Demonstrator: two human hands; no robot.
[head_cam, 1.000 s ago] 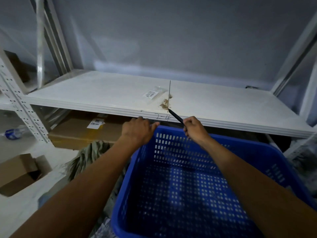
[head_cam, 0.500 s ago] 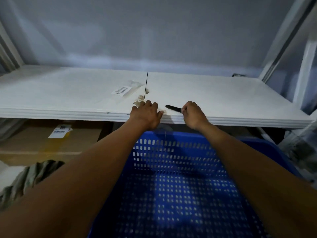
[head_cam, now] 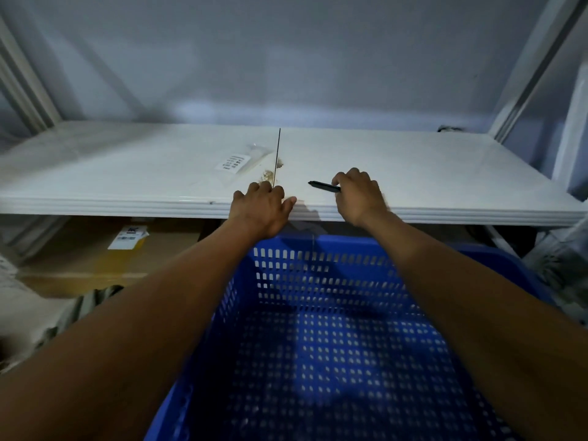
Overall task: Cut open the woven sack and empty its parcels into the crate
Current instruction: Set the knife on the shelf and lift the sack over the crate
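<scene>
The white shelf fills the far half of the scene and sits lower and closer than half a second ago, so more of its top shows. Its two boards meet at a dark seam with a brownish stain beside it. Half a second ago both hands were at the front lip; now they lie further onto the board.

The blue crate, a perforated plastic basket, takes up the near middle below the shelf edge. No parcels are in it. Under the shelf at the left lies a cardboard box with a white barcode label; its print is too small to read. A striped greenish fabric shows at the near left, beside the crate; whether it is the woven sack cannot be told.

The left hand rests palm down over the shelf's front edge just at the seam, fingers spread and flat, holding nothing. The right hand lies to its right on the shelf, fingers curled around a thin black tool whose tip points left toward the seam.

A clear flat packet with a barcode sticker lies on the shelf left of the seam; its lettering is unreadable.
</scene>
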